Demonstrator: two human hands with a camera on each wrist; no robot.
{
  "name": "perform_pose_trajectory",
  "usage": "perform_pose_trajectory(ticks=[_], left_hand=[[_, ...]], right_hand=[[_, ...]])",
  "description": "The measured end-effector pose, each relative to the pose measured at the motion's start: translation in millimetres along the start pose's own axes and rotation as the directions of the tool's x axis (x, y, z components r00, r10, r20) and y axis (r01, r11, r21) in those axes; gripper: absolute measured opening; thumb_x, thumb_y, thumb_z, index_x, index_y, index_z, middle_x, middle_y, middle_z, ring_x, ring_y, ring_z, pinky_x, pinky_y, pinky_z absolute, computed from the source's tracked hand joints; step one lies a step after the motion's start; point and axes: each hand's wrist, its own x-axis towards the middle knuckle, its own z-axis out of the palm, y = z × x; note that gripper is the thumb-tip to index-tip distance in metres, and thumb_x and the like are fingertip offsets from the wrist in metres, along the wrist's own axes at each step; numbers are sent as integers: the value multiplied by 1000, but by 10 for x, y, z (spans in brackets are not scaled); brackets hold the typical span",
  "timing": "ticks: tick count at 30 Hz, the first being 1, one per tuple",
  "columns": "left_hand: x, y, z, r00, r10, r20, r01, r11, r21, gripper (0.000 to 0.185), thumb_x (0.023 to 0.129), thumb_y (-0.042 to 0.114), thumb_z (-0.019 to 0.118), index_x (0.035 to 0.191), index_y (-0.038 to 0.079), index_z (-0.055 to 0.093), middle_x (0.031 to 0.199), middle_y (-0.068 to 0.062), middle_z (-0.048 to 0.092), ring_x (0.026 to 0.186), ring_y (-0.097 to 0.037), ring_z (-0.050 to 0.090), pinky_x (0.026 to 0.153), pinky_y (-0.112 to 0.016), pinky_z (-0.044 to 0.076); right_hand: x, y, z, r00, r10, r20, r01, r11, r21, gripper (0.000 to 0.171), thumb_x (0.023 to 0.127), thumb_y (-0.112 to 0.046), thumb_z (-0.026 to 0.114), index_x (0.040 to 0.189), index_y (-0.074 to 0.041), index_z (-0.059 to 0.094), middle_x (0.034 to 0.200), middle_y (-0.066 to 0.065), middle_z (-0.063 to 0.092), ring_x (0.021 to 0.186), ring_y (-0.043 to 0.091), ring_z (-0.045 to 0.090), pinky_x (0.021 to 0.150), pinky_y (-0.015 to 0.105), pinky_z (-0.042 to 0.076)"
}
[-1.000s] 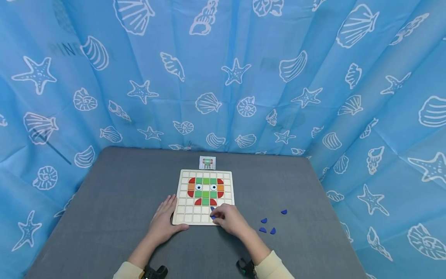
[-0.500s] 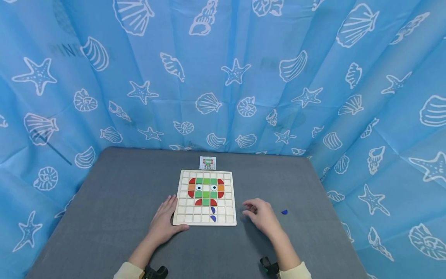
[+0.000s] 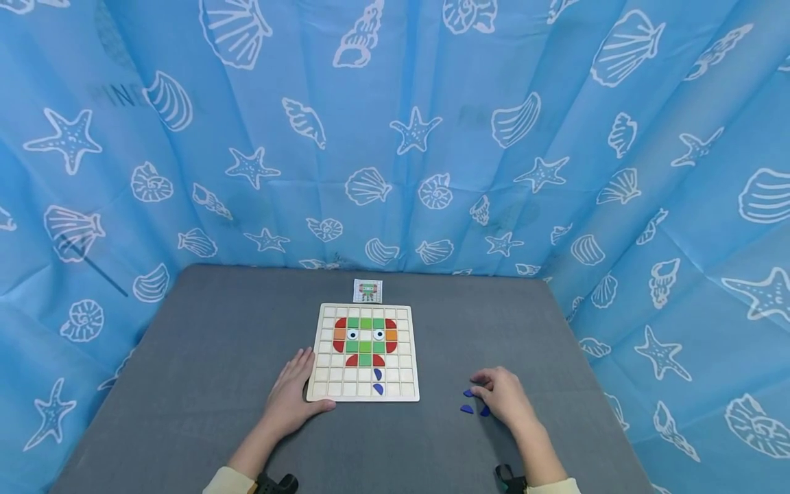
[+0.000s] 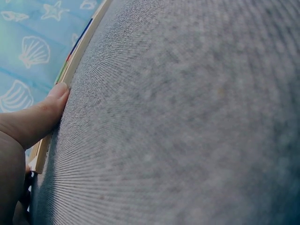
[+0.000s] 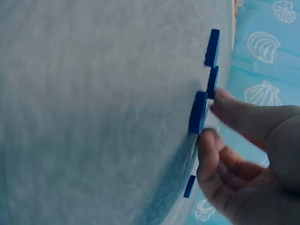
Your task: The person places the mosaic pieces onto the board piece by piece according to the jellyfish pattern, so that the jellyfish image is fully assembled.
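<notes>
1. Head view: the left hand (image 3: 290, 396) lies flat and open on the grey tabletop (image 3: 197, 370), fingers straight, its thumb running along the near edge of the wooden grid board (image 3: 364, 352) and its fingertips against the board's left side. The forearm comes up from the near edge in a pale sleeve.
2. Head view: the right hand (image 3: 503, 396) rests well to the right of the board, palm down, fingers bent over a small cluster of blue pieces (image 3: 467, 409); one piece lies at its fingertips, two more just below them.
3. Head view: on the board, beyond the left hand, coloured tiles form a figure in red, green and orange with two white eyes; two blue tiles (image 3: 378, 381) sit in its lower rows. A small pattern card (image 3: 367, 290) lies beyond the board's far edge; its print is too small to read. The shell curtain (image 3: 432, 137) shows faint mirrored lettering that cannot be made out.
4. Left wrist view: the thumb (image 4: 44, 115) presses straight against the board's edge (image 4: 70, 70).
5. Right wrist view: thumb and forefinger (image 5: 234, 110) pinch one blue piece (image 5: 198, 112) at the tabletop; other blue pieces lie just beside it.
</notes>
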Motion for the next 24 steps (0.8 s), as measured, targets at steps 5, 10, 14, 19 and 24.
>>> perform_pose_trajectory(ticks=[5,10,14,19,24], left_hand=[[1,-16,7,1000,-20,23,20,1000,1,121,71,63,82,158,-1,28,165,-19,26,154,-38,20,124,-55,21],[21,-26,5,998,-31,45,31,1000,1,122,72,65,80,159,0,25,166,-17,23,155,-37,17,125,-55,19],[26,-21,7,998,-34,49,34,999,1,122,72,65,80,159,0,24,167,-16,23,155,-36,17,125,-54,18],[21,-26,9,999,-32,42,32,999,7,122,72,65,81,159,1,24,167,-16,23,155,-36,17,125,-53,19],[25,-43,22,999,-26,36,26,1000,5,122,71,65,81,159,1,24,166,-16,24,155,-37,18,125,-54,19]], right_hand=[[27,-19,10,999,-10,52,8,999,40,13,85,-11,80,98,-14,77,88,-2,68,75,9,60,64,31,52],[33,-61,27,995,-25,95,19,997,70,11,84,-9,81,91,-15,75,83,-4,64,72,8,57,63,28,49],[46,-98,65,996,-49,71,46,998,39,10,88,-13,78,84,-15,70,72,-6,60,64,8,53,58,26,44],[59,-180,94,996,-86,23,86,996,-22,8,92,-11,73,86,-11,68,68,-5,58,58,8,49,54,25,42],[64,-191,102,997,-70,-31,69,997,-31,7,94,-6,66,94,-2,73,70,-2,64,57,6,55,53,27,48]])
